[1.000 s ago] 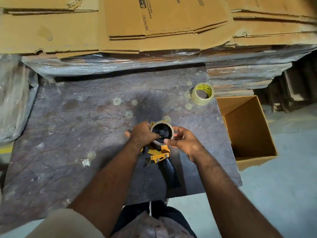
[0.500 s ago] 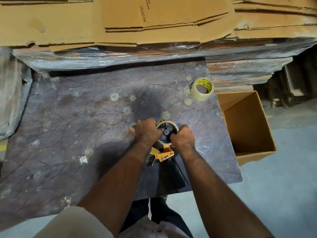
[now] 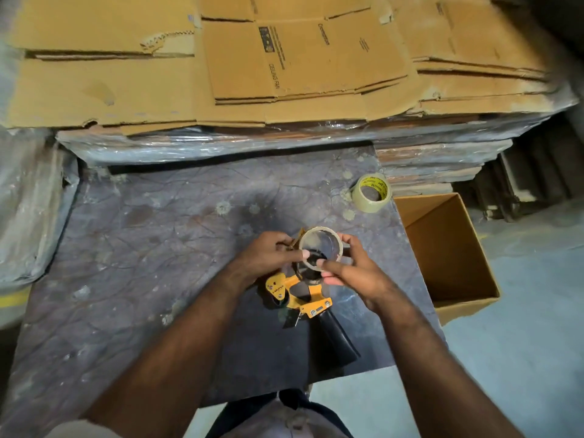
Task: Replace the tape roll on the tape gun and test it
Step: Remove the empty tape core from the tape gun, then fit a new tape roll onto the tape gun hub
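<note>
- Both hands meet at frame centre on the core [image 3: 320, 248], an emptied cardboard ring. The left hand [image 3: 264, 258] curls its fingers [image 3: 304, 255] against the ring's left rim; the right hand [image 3: 354, 269] pinches the near and right rim with its thumb and fingers [image 3: 323, 264].
- The core sits at, or just above, the gun's black hub; whether it is fully off cannot be told from this angle.
- Handling, as a judgement: the core looks light and thin-walled, stiff enough across its rim but easy to crush if squeezed hard. Holding it at opposite rim edges, as here, suits it.
- The gun [image 3: 297, 295] lies on the desk [image 3: 158, 248] just below the hands: a yellow metal frame with a black handle pointing to the lower right. It looks rigid and heavier than the core. The handle is the safe hold, since the cutter end likely carries a sharp blade.
- The new roll [image 3: 371, 192] lies flat at the desk's upper right, well apart from the hands. It is clear tape on a core with yellow print, probably smooth outside and sticky at its loose end; grip it by the outer face.
- An open box [image 3: 448, 257] stands right of the desk, and flat cartons [image 3: 284, 58] fill the top of the frame.
</note>
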Action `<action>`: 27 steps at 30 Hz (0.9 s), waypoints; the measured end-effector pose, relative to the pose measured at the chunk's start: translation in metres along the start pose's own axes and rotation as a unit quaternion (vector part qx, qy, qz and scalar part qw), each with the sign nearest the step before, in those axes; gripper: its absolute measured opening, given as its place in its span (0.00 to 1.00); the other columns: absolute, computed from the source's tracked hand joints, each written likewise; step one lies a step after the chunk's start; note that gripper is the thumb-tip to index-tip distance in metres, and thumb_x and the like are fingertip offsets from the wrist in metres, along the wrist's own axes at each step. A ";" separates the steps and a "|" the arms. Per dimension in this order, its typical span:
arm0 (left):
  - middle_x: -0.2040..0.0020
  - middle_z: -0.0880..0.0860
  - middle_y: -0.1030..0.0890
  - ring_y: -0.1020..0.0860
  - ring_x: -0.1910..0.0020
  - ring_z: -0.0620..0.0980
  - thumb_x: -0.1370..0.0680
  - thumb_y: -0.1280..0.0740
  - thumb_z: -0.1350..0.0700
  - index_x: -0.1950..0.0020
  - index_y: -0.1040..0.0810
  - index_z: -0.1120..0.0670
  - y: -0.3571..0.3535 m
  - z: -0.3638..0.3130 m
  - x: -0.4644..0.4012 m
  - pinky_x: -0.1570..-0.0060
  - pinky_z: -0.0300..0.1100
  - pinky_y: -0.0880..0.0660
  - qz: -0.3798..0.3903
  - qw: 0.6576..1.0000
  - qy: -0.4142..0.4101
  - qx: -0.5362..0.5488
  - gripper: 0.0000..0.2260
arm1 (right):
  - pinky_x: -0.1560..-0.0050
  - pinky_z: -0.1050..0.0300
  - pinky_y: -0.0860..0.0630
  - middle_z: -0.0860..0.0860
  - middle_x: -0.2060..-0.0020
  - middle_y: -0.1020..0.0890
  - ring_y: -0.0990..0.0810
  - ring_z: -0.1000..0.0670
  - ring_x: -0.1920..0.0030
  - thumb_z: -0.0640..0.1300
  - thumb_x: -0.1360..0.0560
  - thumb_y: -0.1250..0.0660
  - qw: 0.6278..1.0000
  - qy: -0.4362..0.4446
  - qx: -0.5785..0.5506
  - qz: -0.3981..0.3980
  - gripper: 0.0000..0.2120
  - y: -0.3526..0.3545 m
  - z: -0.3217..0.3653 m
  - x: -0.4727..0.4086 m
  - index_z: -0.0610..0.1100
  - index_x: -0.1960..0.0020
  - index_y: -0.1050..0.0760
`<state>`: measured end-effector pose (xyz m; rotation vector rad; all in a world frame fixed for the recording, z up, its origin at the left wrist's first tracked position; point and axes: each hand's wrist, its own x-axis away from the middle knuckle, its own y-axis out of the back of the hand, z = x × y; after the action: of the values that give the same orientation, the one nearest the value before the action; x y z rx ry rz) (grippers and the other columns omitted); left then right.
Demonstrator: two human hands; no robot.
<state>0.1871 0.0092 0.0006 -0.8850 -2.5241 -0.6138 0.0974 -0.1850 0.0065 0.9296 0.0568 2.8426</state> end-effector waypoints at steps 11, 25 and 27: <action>0.30 0.52 0.24 0.25 0.30 0.51 0.28 0.24 0.45 0.26 0.29 0.52 0.017 -0.032 -0.020 0.31 0.51 0.27 -0.056 0.991 -0.048 0.107 0.33 | 0.38 0.47 0.24 0.46 0.34 0.23 0.24 0.45 0.35 0.56 0.37 0.20 0.938 0.185 0.247 -0.158 0.45 -0.011 0.063 -0.047 0.47 0.27 0.39; 0.23 0.55 0.31 0.31 0.25 0.53 0.21 0.30 0.50 0.21 0.36 0.55 -0.024 0.022 -0.042 0.28 0.47 0.33 -0.153 0.983 0.068 -0.073 0.30 | 0.43 0.39 0.24 0.41 0.36 0.24 0.24 0.35 0.38 0.49 0.22 0.38 0.904 0.104 0.374 -0.180 0.21 -0.013 0.025 -0.158 0.48 0.31 0.35; 0.25 0.55 0.28 0.29 0.27 0.54 0.21 0.29 0.50 0.23 0.34 0.55 -0.021 0.020 -0.044 0.29 0.48 0.31 -0.169 0.981 0.068 -0.067 0.29 | 0.43 0.39 0.24 0.41 0.37 0.24 0.24 0.36 0.38 0.49 0.23 0.36 0.898 0.138 0.382 -0.167 0.21 0.000 0.029 -0.155 0.48 0.32 0.33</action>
<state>0.2005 -0.0164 -0.0436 -0.4360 -2.5483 -0.9255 0.2376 -0.2090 -0.0608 0.5109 1.3017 2.5778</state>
